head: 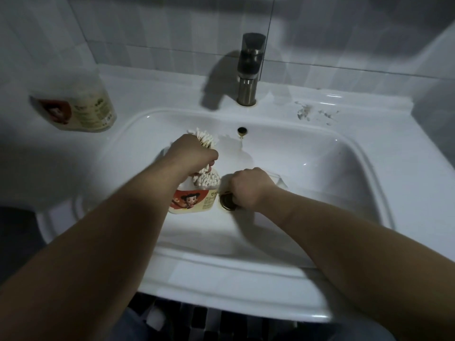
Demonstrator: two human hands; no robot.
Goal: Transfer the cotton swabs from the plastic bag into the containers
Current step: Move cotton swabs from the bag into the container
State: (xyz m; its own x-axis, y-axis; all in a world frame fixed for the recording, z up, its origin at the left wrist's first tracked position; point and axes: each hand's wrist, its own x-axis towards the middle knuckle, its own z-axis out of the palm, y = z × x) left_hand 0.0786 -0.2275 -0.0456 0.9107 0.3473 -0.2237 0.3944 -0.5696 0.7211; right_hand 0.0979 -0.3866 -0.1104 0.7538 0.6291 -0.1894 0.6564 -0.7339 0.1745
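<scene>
In the sink basin stands a clear round container point(194, 203) with a red cartoon label; swab heads show at its open top. My left hand point(192, 156) grips a thick bundle of cotton swabs point(204, 139) right above that opening. The bundle's upper ends stick out past my fist and its lower ends reach the container's mouth. My right hand point(248, 187) is curled into a fist beside the container, next to the drain. A bit of clear plastic bag point(279, 179) shows just to its right, and the fingers seem to pinch it. A second, similar container point(83, 109) stands on the counter at the left.
The white sink point(320, 148) has a dark metal faucet point(250, 70) at the back, an overflow hole point(242, 130) and a brass drain point(227, 200) under my right hand. Flaky marks point(315, 114) lie on the counter at the right. A tiled wall stands behind.
</scene>
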